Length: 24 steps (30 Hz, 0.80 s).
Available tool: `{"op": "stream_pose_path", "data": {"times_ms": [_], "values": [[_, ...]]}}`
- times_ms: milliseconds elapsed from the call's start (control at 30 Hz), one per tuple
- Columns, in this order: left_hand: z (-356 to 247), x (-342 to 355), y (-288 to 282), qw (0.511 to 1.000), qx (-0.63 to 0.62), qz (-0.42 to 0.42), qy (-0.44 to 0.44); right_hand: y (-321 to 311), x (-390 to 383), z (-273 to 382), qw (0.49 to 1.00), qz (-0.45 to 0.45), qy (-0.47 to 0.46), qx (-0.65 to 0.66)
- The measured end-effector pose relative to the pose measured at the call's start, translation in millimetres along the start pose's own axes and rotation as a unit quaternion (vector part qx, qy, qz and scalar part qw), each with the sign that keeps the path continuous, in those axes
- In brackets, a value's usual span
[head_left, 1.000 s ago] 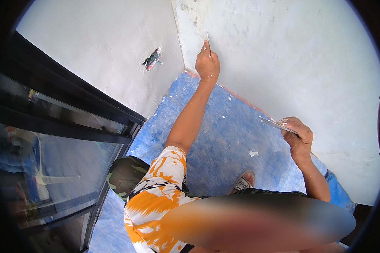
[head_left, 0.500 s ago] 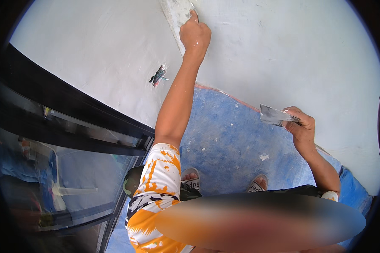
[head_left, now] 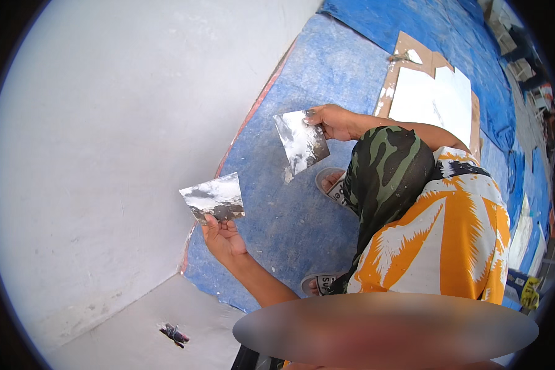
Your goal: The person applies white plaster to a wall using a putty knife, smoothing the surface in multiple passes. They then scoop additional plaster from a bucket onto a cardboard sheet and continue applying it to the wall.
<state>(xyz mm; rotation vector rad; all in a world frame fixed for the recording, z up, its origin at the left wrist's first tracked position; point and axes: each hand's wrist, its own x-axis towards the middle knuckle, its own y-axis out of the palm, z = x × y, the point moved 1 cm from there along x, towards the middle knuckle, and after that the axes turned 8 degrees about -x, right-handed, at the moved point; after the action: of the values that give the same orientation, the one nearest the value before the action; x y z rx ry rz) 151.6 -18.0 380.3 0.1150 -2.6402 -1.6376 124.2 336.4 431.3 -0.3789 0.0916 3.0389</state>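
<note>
My left hand (head_left: pixel 223 239) grips the lower edge of a flat metal scraper (head_left: pixel 214 196) with thumb and fingers. White putty is smeared across that scraper, which is held close to the pale wall (head_left: pixel 123 123). Farther right, my right hand (head_left: pixel 332 121) pinches a corner of a second metal scraper (head_left: pixel 302 145), its face coated with white and dark smears. The two scrapers are apart, both above the blue floor covering (head_left: pixel 290 228). Neither touches the wall as far as I can see.
A brown board (head_left: pixel 388 92) with a large white sheet-like layer (head_left: pixel 435 102) lies beyond my right arm. Wires stick out of a hole (head_left: pixel 174 335) in the adjoining wall at lower left. My sandalled feet (head_left: pixel 332 184) stand on the blue covering. Assorted items lie at far right.
My view has swung to the right, bringing the board into sight. My left hand has come down from the wall corner, and its scraper now shows fully. My right hand still holds its scraper.
</note>
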Motion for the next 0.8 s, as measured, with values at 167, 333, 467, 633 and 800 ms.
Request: {"op": "stream_pose_path", "data": {"times_ms": [167,333,467,633,800], "values": [[194,142,38,0.964,0.135,0.085,-0.213,-201,-2,-64,0.91,-0.368,0.066,0.178],[361,139,119,0.893,0.213,0.183,-0.352,-352,-29,-146,0.788,-0.481,-0.001,0.384],[469,109,246,0.837,0.321,0.209,-0.391,-444,-38,-95,0.712,-0.569,-0.056,0.408],[611,62,347,0.785,0.391,0.26,-0.405,-550,-59,-61,0.646,-0.653,0.002,0.395],[728,13,416,0.713,0.515,0.282,-0.384,-600,-101,-106,0.547,-0.629,-0.016,0.551]]}}
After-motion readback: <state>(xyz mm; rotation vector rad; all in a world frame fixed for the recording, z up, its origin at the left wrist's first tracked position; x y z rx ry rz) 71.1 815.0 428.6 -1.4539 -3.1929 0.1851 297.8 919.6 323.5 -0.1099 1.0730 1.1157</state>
